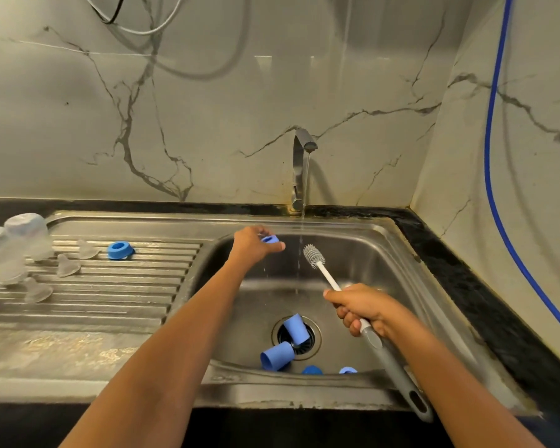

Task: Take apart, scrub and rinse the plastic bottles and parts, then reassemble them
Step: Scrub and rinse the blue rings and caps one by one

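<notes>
Brush [392, 363] clamped in your right grip [362, 307], lower right: rinsing step, I judge
Your left grip [253, 244] pinches a blue ring [270, 239] beside the stream [301, 221]; next, probably rack it at frame left

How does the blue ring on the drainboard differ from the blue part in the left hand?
The ring lies free on the ribbed drainboard, hole up; the blue part is pinched in the left hand over the basin. The ring shows whole; the blue part is mostly hidden by the hand. Drops fall below the hand; none show by the ring. Both are the same blue.
</notes>
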